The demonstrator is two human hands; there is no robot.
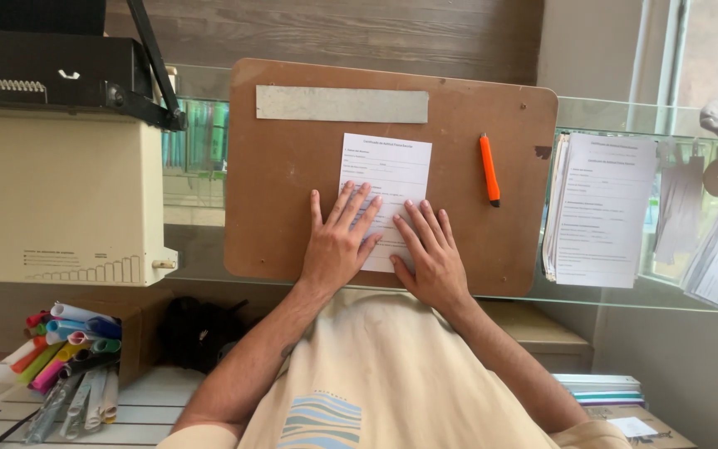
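Both hands [384, 245] lie spread flat on the printed sheet [386, 179], its long axis pointing away.

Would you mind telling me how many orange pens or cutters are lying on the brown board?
1. A single orange pen-like tool lies on the brown board, right of the printed sheet that both hands press flat. None seems hidden.

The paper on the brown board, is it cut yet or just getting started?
Just starting, it seems. Done: one printed sheet lies on the board. In hand: the left hand and right hand press it flat. Left: the orange cutter lies untouched, and a paper stack waits alongside.
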